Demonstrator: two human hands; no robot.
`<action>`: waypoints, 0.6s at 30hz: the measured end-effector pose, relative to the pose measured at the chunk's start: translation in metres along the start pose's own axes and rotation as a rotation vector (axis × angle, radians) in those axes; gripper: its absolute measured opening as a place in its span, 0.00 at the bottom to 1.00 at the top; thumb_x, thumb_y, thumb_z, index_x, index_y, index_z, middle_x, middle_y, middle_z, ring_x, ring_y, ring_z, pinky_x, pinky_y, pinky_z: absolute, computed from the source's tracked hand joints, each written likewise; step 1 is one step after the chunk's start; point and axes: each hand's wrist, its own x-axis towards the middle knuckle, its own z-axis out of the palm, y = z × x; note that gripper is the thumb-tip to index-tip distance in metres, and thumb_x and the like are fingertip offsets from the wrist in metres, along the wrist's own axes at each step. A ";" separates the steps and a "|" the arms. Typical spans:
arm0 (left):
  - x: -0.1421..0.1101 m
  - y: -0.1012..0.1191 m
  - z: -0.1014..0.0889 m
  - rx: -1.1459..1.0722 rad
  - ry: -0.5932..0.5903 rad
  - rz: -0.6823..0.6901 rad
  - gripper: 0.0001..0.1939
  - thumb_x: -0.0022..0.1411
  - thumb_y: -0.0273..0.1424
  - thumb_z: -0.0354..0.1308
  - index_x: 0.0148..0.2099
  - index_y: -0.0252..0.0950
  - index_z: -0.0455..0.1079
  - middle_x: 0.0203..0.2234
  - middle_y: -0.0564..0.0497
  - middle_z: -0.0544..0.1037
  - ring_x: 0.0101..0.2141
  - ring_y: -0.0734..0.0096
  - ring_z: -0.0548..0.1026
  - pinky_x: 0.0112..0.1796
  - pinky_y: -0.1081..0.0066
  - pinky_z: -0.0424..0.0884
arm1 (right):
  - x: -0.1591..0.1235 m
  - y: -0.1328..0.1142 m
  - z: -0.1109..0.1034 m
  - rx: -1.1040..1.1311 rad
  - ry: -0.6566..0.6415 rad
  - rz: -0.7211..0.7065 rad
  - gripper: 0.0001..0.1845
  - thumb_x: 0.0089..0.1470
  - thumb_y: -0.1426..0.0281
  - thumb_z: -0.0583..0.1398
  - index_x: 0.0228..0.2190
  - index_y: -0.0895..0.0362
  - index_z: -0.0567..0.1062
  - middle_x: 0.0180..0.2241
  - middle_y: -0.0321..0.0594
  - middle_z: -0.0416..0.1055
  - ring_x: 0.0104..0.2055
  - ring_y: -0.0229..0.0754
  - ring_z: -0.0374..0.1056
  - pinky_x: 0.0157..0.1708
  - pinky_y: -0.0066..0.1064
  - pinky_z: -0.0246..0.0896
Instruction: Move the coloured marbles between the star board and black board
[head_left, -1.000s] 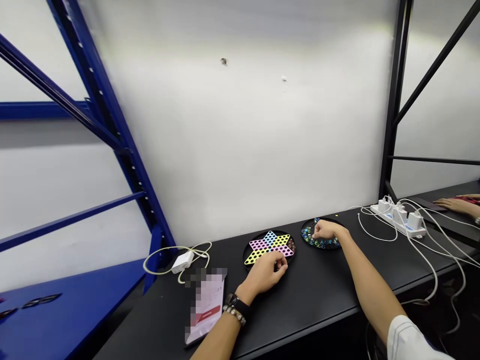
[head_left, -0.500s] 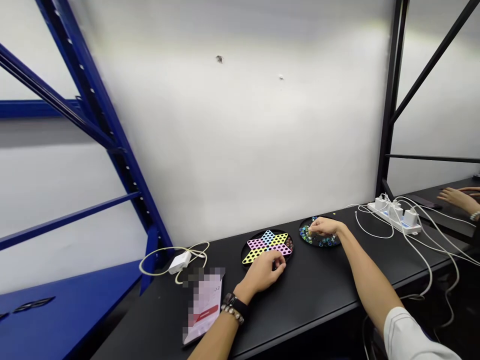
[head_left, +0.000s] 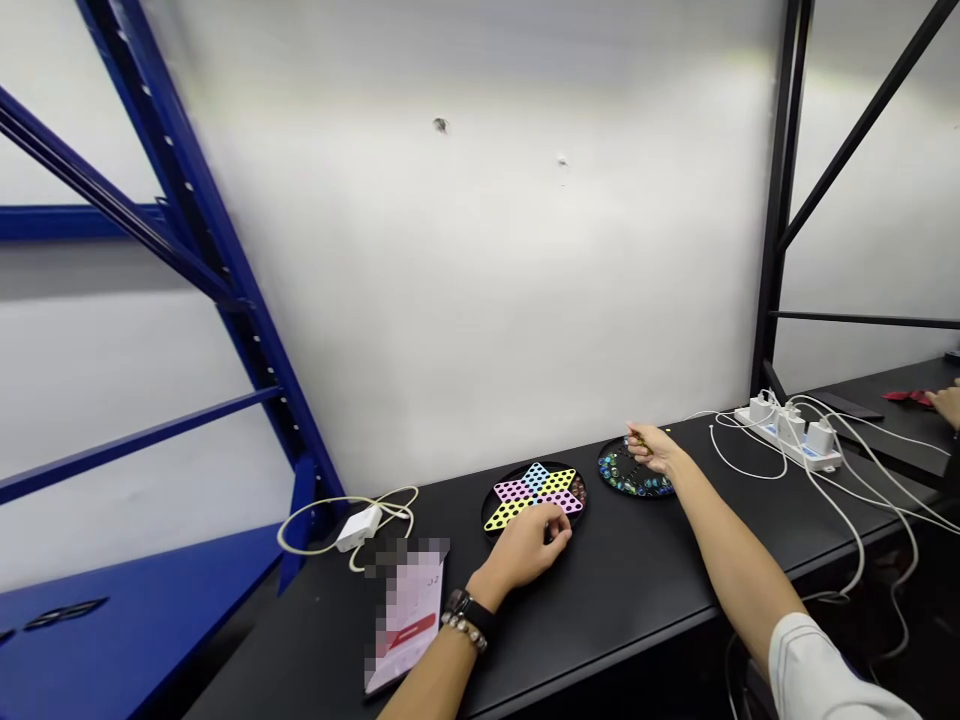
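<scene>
A round black Chinese checkers board (head_left: pixel 536 482) with a pink, yellow and blue star of holes lies on the black table. Brownish marbles (head_left: pixel 578 492) sit along its right rim. My left hand (head_left: pixel 531 542) rests at the board's near edge, fingers curled; what they hold, if anything, is hidden. To the right is a round black tray (head_left: pixel 604 480) with blue and green glass marbles (head_left: pixel 637 487). Above its far right part, my right hand (head_left: pixel 652 446) is raised with the palm side turned up. Its fingers close on something small and yellowish, apparently a marble.
A phone or tablet (head_left: pixel 409 630) lies left of my left forearm. Behind it are a white charger (head_left: pixel 358 527) and its looped cable. A white power strip (head_left: pixel 787 438) with plugs and trailing cables stands at right. Another person's hand (head_left: pixel 946 403) shows at the right edge.
My right hand has lifted from the marbles in the tray and turned its palm side up, with something yellowish in its fingers. My left hand stays put. The other person's hand shifted right.
</scene>
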 end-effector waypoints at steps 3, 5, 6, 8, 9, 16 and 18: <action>0.000 0.001 0.000 -0.004 -0.004 0.006 0.08 0.60 0.33 0.52 0.34 0.39 0.72 0.29 0.53 0.76 0.32 0.70 0.72 0.35 0.72 0.64 | 0.002 0.008 0.000 -0.399 0.148 -0.039 0.17 0.59 0.58 0.53 0.24 0.55 0.67 0.16 0.31 0.56 0.17 0.34 0.52 0.18 0.24 0.47; 0.000 0.001 0.000 -0.006 -0.003 0.006 0.08 0.60 0.34 0.52 0.34 0.39 0.72 0.29 0.52 0.76 0.32 0.69 0.72 0.35 0.72 0.64 | 0.001 0.013 0.003 -0.681 0.205 -0.051 0.18 0.58 0.59 0.55 0.22 0.56 0.70 0.19 0.37 0.63 0.24 0.39 0.62 0.25 0.28 0.54; 0.000 0.001 0.000 -0.008 -0.001 0.004 0.08 0.60 0.34 0.52 0.34 0.39 0.72 0.29 0.52 0.76 0.32 0.69 0.72 0.35 0.71 0.64 | 0.000 0.014 0.006 -0.817 0.217 -0.056 0.18 0.58 0.59 0.55 0.22 0.56 0.71 0.22 0.40 0.67 0.29 0.42 0.66 0.29 0.29 0.56; 0.000 0.001 0.000 -0.010 -0.002 0.000 0.08 0.60 0.34 0.52 0.34 0.39 0.72 0.29 0.52 0.76 0.32 0.69 0.72 0.35 0.71 0.65 | -0.002 0.016 0.014 -1.066 0.218 -0.065 0.18 0.59 0.59 0.55 0.24 0.56 0.73 0.29 0.44 0.73 0.36 0.46 0.69 0.35 0.32 0.57; 0.000 0.001 0.000 -0.012 -0.002 0.000 0.08 0.60 0.34 0.53 0.34 0.39 0.72 0.29 0.52 0.76 0.32 0.69 0.72 0.35 0.71 0.65 | -0.003 0.017 0.018 -1.134 0.210 -0.070 0.18 0.60 0.58 0.54 0.25 0.55 0.74 0.32 0.45 0.74 0.39 0.47 0.70 0.37 0.33 0.57; 0.001 0.004 -0.002 -0.016 -0.013 0.000 0.08 0.59 0.34 0.52 0.34 0.39 0.72 0.29 0.52 0.76 0.30 0.70 0.71 0.33 0.72 0.64 | 0.001 0.021 0.023 -1.222 0.064 -0.016 0.11 0.56 0.60 0.59 0.34 0.54 0.73 0.37 0.43 0.75 0.39 0.45 0.70 0.37 0.31 0.58; 0.001 0.004 -0.002 -0.014 -0.007 -0.002 0.08 0.59 0.34 0.52 0.33 0.39 0.72 0.29 0.52 0.76 0.30 0.70 0.71 0.33 0.72 0.64 | 0.002 0.022 0.022 -1.182 -0.029 0.003 0.10 0.54 0.61 0.61 0.32 0.55 0.72 0.33 0.40 0.74 0.35 0.42 0.70 0.34 0.28 0.57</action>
